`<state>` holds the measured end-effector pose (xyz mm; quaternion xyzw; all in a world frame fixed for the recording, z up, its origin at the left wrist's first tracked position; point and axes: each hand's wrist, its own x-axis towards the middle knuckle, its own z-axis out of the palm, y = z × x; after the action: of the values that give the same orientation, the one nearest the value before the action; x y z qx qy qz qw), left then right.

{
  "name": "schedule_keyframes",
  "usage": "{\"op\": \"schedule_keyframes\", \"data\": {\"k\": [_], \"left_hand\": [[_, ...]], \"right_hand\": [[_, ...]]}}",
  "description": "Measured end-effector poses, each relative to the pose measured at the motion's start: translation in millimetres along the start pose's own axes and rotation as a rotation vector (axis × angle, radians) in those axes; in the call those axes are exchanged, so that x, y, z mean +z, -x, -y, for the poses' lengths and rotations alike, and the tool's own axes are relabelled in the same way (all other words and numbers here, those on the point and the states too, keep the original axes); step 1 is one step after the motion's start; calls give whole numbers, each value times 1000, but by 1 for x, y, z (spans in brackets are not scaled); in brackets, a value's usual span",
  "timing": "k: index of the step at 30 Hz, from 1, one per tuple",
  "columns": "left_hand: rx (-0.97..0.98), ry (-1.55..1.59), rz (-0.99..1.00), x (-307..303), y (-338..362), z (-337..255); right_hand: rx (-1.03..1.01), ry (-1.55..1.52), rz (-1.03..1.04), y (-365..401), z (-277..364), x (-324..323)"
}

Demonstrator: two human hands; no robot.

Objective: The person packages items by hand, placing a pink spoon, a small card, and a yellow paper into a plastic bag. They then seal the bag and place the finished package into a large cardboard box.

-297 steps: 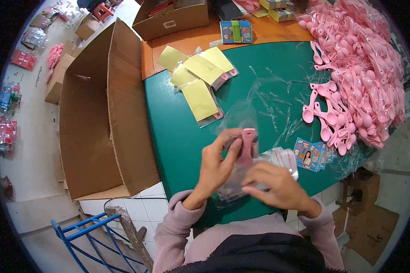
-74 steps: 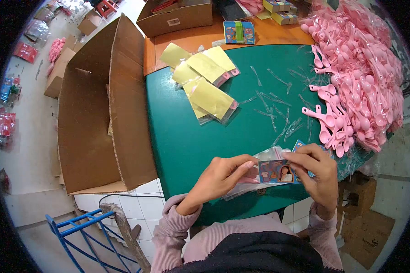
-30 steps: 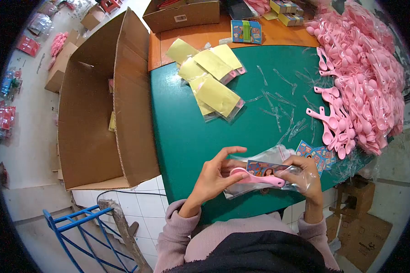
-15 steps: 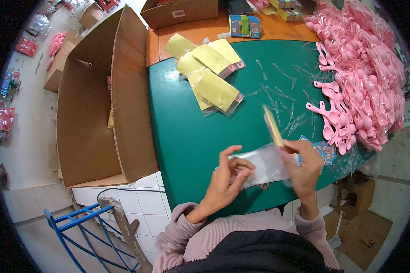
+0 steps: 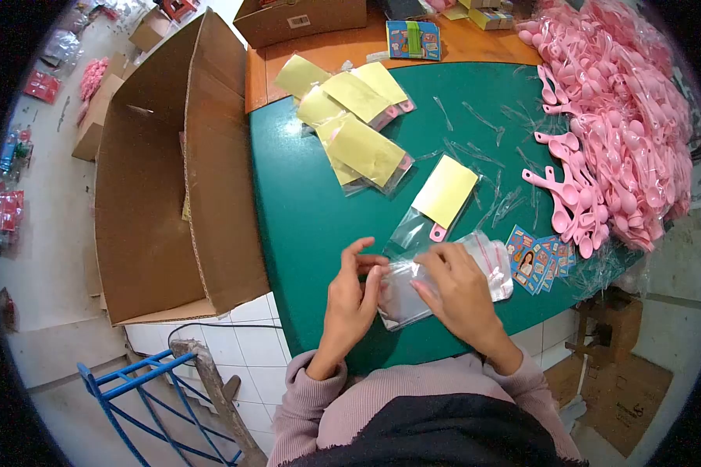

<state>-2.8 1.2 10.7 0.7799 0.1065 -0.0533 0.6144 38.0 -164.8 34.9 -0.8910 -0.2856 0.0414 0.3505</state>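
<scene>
An empty clear bag [image 5: 399,294] lies at the near edge of the counter [image 5: 311,210], with the left hand [image 5: 350,300] and right hand [image 5: 461,294] both pinching its mouth. The filled packet [image 5: 442,194], which the right hand held a moment ago, now lies just beyond them, so that packet is finished.

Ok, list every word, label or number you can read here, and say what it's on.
Nothing here is legible.
The picture cards: colourful print, too small to read.
The white sticker on the small cardboard box: blurred.
The blue pack at the top of the view: print unreadable.
The yellow card: blank face.
The clear bag: no print seen.
</scene>
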Motion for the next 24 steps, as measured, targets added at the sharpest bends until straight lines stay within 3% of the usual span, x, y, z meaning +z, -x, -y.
{"op": "schedule_keyframes", "data": {"k": [3, 6, 8, 9, 11, 15, 17, 24], "left_hand": [[31, 15, -14, -6, -3, -3], [26, 19, -16, -7, 1, -6], [3, 120, 27, -7, 2, 1], [-1, 124, 27, -6, 3, -2], [-190, 570, 151, -2, 6, -10], [-219, 482, 249, 5, 6, -7], [-99, 278, 327, 5, 6, -6], [-301, 453, 410, 0, 15, -13]], "right_hand": [[-23, 148, -45, -6, -10, 26], [-19, 86, -69, -5, -19, 29], [6, -25, -230, -5, -13, 16], [8, -24, -226, -1, -12, 9], [-70, -75, -97, 10, -9, -8], [-136, -4, 138, 21, -1, -25], [-108, -76, 184, 22, 1, -25], [-132, 15, 105, 16, 8, -8]]}}
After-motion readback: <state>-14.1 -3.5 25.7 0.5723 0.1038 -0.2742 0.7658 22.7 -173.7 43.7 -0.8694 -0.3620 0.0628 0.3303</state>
